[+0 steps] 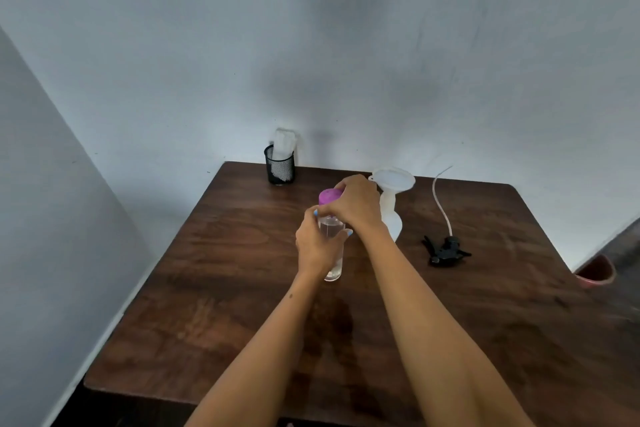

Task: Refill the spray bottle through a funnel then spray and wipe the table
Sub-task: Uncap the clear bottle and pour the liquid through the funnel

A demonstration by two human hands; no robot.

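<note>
A clear water bottle [334,269] with a purple cap [329,197] stands upright on the dark wooden table [225,288]. My left hand [317,244] grips its body. My right hand [356,204] curls over the purple cap from the right. Just behind my right hand stands the translucent white spray bottle [394,222] with a white funnel [394,178] set in its neck. The black spray trigger head [445,250] with its white dip tube [440,201] lies on the table to the right, apart from the bottle.
A black mesh cup [280,166] holding white cloth or tissue stands at the table's back left corner against the wall. A reddish bin [595,270] sits on the floor past the table's right edge. Walls close off the back and left.
</note>
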